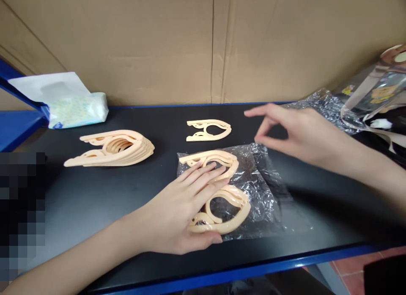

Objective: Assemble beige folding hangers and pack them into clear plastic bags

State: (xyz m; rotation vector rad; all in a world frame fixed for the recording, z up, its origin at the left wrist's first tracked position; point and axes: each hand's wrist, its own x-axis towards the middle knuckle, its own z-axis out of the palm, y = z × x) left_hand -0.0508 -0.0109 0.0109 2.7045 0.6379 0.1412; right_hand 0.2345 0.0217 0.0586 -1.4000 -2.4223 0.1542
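My left hand [187, 202] lies flat, fingers spread, over a clear plastic bag [266, 189]. Inside the bag are two cream folding hangers, the upper hanger [233, 164] and the lower hanger [237, 216], both partly covered by my fingers. Raised at the bag's upper right corner, my right hand [285, 125] has thumb and a bent finger brought together in a pinch, with the index finger pointing left. Whether film is caught in that pinch is unclear. A loose folding hanger [218, 136] lies behind the bag. To the left sits a stack of folding hangers [136, 153].
A white-and-pale-blue soft package [79, 111] stands at the back left. Crumpled clear plastic [320, 102] and a transparent bag with a strap [361, 92] are at the right. The black table [127, 206] has a blue front edge; a cardboard wall [158, 45] rises behind.
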